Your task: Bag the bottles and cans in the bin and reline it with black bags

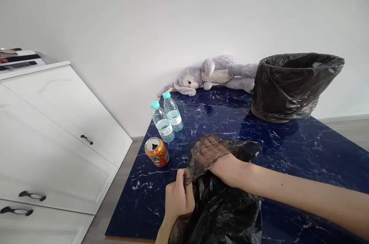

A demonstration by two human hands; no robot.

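Black plastic fills the bottom of my head view: a thin black bin bag [221, 213] lies bunched on the near edge of the dark blue marble-patterned table [288, 147]. My left hand [177, 198] is curled tight, pinching a fold of the bag's rim between thumb and fingers. My right hand [209, 153] is pushed inside the bag's mouth, so I see it only through the film; the fingers look spread flat, stretching the plastic, though I cannot tell whether they grasp anything within. Just left of that hand stands an opened orange soda can [157, 152], upright on the tabletop, and behind it two small water bottles [167, 117] with turquoise caps stand side by side, touching or nearly so. At the far edge, against the white wall, a grey plush toy [207, 74] lies on its side. To its right a waste bin lined with another black bag [291, 86] sits on the table. A white drawer cabinet [52, 140] stands off to the left.
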